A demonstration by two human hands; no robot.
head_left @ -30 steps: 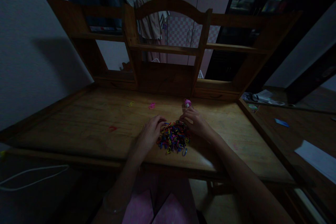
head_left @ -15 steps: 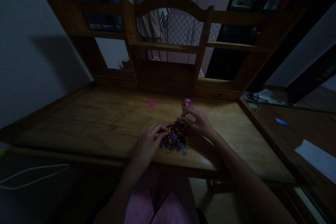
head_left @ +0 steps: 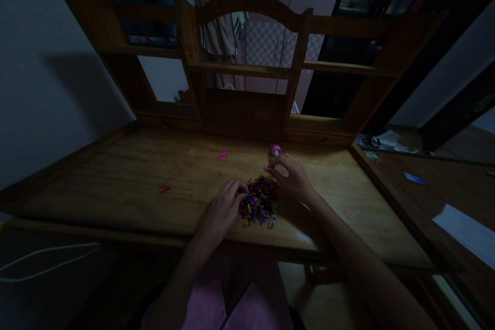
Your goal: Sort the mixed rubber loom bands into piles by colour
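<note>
A heap of small coloured loops [head_left: 261, 202] lies on the wooden desk [head_left: 127, 185] near its front edge. My left hand [head_left: 222, 211] rests at the heap's left side, fingers curled and touching the loops. My right hand [head_left: 292, 178] hovers at the heap's upper right, fingers raised and pinched; a tiny loop may be between the fingertips, but the dim light hides it. A small pink object [head_left: 275, 150] stands just beyond my right hand.
Single loops lie apart on the desk: a pink one [head_left: 223, 154], a yellow one [head_left: 192, 152] and a red one [head_left: 164, 188]. A wooden shelf unit [head_left: 247, 69] rises at the back. A white cable [head_left: 46, 260] lies lower left. Papers [head_left: 466, 234] lie on the surface to the right.
My left hand slid back and down along the heap's left edge. My right hand lifted off the heap, fingers raised. The heap looks pushed more tightly together.
</note>
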